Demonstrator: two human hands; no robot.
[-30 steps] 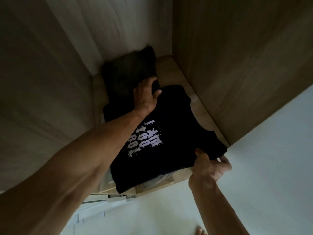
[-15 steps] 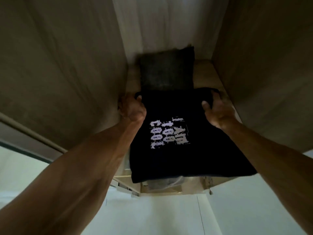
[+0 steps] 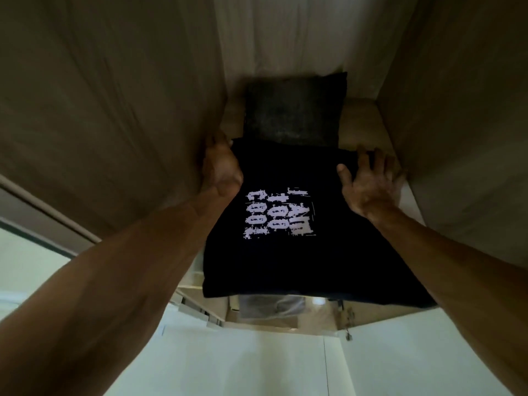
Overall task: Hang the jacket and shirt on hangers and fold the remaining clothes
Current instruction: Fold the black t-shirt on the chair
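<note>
- Here, in the head view, a folded black T-shirt (image 3: 285, 267) lies flat on a wardrobe shelf (image 3: 357, 118) between the two hands, its white print (image 3: 278, 215) facing up
- The left hand (image 3: 221, 170) sits at the shirt's far left corner, squeezed against the left wall panel (image 3: 114, 110); its back faces the camera and its fingers are hidden, so I cannot tell whether it grips the cloth or only presses on it
- The right hand (image 3: 371, 184) is spread wide with its fingers fanned, resting on the far right edge of the shirt, thumb on the cloth and outer fingers towards the bare shelf; it holds nothing
- One hand at each far corner looks meant to keep the fold square while the shirt is slid in and settled, so neither side creeps ahead
- Just beyond both sets of fingertips lies a grey folded garment (image 3: 294, 110), touching or slightly overlapped by the shirt's far edge; this appears to be the backstop it is being lined up against
- Towards the wrists and forearms the shirt's near edge reaches the front of the shelf and may overhang it, so the placing seems nearly but not quite finished
- The right wall panel (image 3: 457, 110) stands close beside the right hand, leaving little room to shift sideways
</note>
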